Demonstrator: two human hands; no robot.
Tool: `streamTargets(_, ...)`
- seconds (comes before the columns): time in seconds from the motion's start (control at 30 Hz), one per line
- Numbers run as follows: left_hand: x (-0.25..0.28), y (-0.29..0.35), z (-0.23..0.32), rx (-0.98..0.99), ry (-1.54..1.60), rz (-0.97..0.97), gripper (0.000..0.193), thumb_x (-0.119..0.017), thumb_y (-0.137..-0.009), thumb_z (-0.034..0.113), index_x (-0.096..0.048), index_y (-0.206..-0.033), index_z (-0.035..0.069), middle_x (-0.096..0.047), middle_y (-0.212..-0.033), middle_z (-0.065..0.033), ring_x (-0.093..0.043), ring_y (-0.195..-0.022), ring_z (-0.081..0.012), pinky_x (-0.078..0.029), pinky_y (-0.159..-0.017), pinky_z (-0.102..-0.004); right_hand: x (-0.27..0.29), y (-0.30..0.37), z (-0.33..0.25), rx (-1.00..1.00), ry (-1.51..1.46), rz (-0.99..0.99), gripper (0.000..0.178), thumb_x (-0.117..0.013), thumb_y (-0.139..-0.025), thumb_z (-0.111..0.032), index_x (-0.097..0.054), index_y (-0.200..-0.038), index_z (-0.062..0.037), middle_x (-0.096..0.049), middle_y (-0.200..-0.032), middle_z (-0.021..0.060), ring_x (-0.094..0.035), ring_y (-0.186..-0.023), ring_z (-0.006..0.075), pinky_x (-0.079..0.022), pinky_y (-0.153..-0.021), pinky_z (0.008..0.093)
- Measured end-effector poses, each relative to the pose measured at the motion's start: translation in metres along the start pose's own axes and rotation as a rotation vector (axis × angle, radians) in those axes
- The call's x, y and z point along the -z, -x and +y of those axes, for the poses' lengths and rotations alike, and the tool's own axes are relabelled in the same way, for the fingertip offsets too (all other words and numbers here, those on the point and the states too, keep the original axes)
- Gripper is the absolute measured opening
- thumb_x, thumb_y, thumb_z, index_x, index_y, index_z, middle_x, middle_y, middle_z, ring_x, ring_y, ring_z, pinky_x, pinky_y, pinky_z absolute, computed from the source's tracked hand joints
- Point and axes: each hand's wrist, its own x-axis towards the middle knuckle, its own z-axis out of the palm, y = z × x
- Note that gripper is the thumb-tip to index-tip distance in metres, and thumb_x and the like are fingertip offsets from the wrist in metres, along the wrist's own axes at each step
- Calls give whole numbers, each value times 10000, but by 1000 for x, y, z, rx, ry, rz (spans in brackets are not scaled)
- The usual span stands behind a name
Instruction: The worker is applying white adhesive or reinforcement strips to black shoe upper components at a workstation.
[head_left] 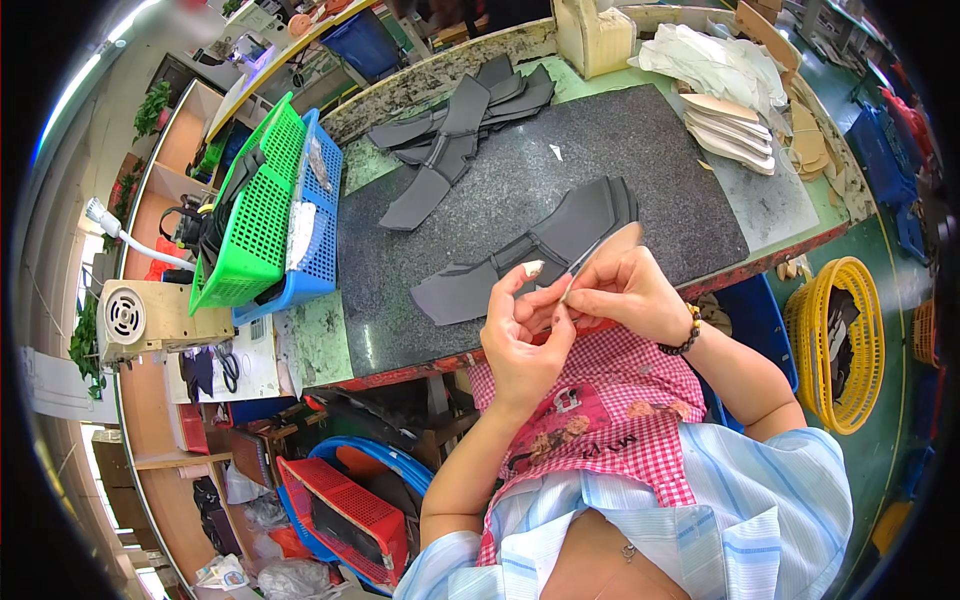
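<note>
In front of my apron, both hands meet with their fingertips close together. My right hand (640, 295) is closed around a thin, curved brown-and-grey piece (622, 240), seen nearly edge-on; its kind cannot be made out. My left hand (530, 335) is pinched beside it, its thumb and fingers on something small that the fingers hide. White covering wraps one left fingertip. Just beyond my hands, a stack of dark grey curved cut pieces (575, 225) lies on the black speckled work slab (670, 145). Farther left lies a looser pile of similar dark pieces (460, 125).
Green (250, 215) and blue (318, 215) plastic baskets stand at the table's left. Pale stacked sole-shaped pieces (730, 135) and crumpled white sheeting (710, 65) lie at the far right. A yellow basket (800, 330) stands on the floor at right; a red crate (345, 520) sits lower left.
</note>
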Motion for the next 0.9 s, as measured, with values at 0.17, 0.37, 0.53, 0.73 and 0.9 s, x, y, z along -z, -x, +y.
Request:
streamTargets(0.17,10,-6,-10,281,179,-36,420,-624,-836,-73,-450,-1210,11,-684,-970,-180,-682,-860,-188,-573,-760,-294,9,10,29,-42,-30,-39,147,-564,-876,-82,-629,-785,13,-619,-730,4,-579,-626,58,-489,-565,184)
streamTargets(0.37,62,-19,8,486,307,63,393,-638,-812,-57,-474,-1159,31,-684,-893,-155,-689,-779,-200,-595,-680,-308,86,70,40,-337,-47,31,140,-570,-711,-132,-566,-612,-34,-509,-625,15,-483,-511,120,-416,-495,258)
streamTargets(0.53,20,-7,37,462,-212,-25,368,-677,-808,-19,-492,-1125,-6,-679,-923,-112,-676,-796,-139,-554,-745,-263,81,103,5,-403,1313,23,565,-757,-692,-287,-578,-1142,4,-666,-1043,198,-667,-920,327,-531,-796,383)
streamTargets(0.73,29,-12,33,112,-159,-350,766,-811,-735,114,-369,-1353,14,-649,-1062,-129,-629,-988,-163,-490,-866,-302,7,34,-7,-180,-126,-111,407,-611,-926,-238,-567,-1244,11,-670,-1028,139,-651,-914,195,-512,-808,331)
streamTargets(0.9,88,-23,-2,545,-62,-141,614,-697,-823,28,-338,-1320,58,-671,-926,-108,-640,-834,-122,-498,-710,-246,3,-32,20,253,822,134,319,-531,-946,-142,-576,-1231,-6,-637,-1108,164,-637,-979,257,-505,-838,332)
